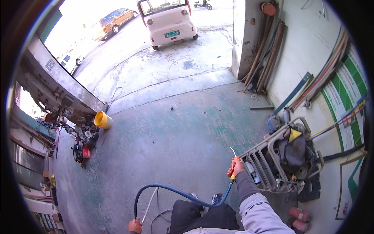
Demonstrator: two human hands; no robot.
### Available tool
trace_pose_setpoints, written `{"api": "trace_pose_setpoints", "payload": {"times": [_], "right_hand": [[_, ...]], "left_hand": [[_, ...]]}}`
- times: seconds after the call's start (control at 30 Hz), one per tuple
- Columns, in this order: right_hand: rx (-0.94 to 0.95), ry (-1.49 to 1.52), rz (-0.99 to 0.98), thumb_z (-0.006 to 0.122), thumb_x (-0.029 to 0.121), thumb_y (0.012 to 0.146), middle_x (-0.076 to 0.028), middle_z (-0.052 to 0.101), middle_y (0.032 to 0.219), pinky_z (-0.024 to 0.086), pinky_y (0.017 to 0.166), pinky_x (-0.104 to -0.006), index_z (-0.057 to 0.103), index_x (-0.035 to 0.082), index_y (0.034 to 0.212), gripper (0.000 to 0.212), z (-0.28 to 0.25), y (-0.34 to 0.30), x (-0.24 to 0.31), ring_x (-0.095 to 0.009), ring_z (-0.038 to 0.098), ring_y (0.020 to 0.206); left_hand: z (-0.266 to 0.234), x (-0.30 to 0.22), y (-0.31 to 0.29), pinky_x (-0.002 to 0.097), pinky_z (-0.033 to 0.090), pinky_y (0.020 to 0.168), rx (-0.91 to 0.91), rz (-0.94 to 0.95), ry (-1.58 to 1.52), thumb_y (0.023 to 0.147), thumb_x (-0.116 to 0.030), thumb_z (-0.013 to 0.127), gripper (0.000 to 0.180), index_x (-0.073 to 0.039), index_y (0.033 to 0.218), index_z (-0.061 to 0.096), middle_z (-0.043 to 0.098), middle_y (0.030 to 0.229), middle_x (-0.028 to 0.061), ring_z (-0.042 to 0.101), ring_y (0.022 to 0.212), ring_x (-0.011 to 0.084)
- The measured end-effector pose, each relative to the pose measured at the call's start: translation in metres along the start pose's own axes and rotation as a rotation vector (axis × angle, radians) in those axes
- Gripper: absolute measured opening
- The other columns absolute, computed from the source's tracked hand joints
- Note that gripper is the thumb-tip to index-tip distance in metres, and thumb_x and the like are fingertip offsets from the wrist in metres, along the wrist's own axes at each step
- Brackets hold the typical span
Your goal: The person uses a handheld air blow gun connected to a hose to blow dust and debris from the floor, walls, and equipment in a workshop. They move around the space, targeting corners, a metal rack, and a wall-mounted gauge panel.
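My right hand [235, 167] is closed round an orange air blow gun [231, 171] with a thin, pale, bent nozzle [233, 151]. A yellow fitting [232, 178] joins its lower end to a blue air hose [171, 188]. The hose curves in front of my legs and runs to my left hand [135, 225], whose fingers are wrapped round it at the lower edge. Beside that hand a pale, thin rod-like length [149, 204] slants upward; I cannot tell whether my left hand holds it as well.
A grey metal rack [257, 165] piled with dark parts stands close on my right. Pipes [269, 58] lean in the far right corner. A yellow bucket [103, 120] and assorted parts line the left wall. Thin hose [159, 214] lies near my feet. A white car [171, 27] is parked outside.
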State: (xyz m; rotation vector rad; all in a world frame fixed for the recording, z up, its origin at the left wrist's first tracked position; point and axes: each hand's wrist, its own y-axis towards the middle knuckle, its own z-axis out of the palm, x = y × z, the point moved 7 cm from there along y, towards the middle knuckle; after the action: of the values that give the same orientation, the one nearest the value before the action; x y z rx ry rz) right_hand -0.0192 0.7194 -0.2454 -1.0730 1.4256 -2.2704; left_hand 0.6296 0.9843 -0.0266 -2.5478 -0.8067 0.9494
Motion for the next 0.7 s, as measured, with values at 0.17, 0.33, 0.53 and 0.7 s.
{"api": "trace_pose_setpoints", "payload": {"times": [0.17, 0.33, 0.53, 0.7], "right_hand": [[0.083, -0.159, 0.005, 0.053, 0.031, 0.091, -0.012, 0.054, 0.067, 0.050, 0.046, -0.0455, 0.053, 0.006, 0.098, 0.026, 0.125, 0.029, 0.043, -0.028, 0.056, 0.052], [0.065, -0.194, -0.093, 0.049, 0.027, 0.091, -0.012, 0.053, 0.067, 0.050, 0.047, -0.0457, 0.053, 0.006, 0.107, 0.026, 0.249, 0.064, 0.104, -0.028, 0.054, 0.050], [-0.037, -0.150, -0.043, 0.050, 0.022, 0.091, -0.009, 0.050, 0.069, 0.048, 0.046, -0.0434, 0.054, 0.014, 0.111, 0.022, 0.371, 0.103, 0.167, -0.023, 0.051, 0.052], [0.103, -0.265, -0.098, 0.055, 0.028, 0.092, -0.014, 0.055, 0.067, 0.052, 0.046, -0.0453, 0.053, 0.001, 0.099, 0.028, 0.455, 0.124, 0.220, -0.028, 0.057, 0.050]], "left_hand": [[0.002, -0.047, 0.088, 0.0316, 0.041, 0.044, -0.012, -0.102, -0.189, 0.096, -0.071, 0.036, 0.078, -0.003, 0.064, 0.058, 0.053, 0.050, 0.0048, 0.053, 0.044, 0.0151], [-0.005, -0.091, 0.219, 0.0312, 0.038, 0.041, -0.003, -0.131, -0.366, 0.096, -0.071, 0.036, 0.076, -0.004, 0.065, 0.056, 0.052, 0.049, 0.0046, 0.049, 0.040, 0.0147], [-0.038, -0.168, 0.339, 0.0308, 0.038, 0.041, -0.001, -0.165, -0.459, 0.096, -0.070, 0.034, 0.075, -0.004, 0.069, 0.056, 0.050, 0.047, 0.0033, 0.048, 0.040, 0.0142], [-0.051, -0.213, 0.377, 0.0289, 0.039, 0.041, 0.008, -0.180, -0.505, 0.097, -0.070, 0.031, 0.075, -0.005, 0.071, 0.054, 0.049, 0.047, 0.0031, 0.046, 0.039, 0.0135]]}}
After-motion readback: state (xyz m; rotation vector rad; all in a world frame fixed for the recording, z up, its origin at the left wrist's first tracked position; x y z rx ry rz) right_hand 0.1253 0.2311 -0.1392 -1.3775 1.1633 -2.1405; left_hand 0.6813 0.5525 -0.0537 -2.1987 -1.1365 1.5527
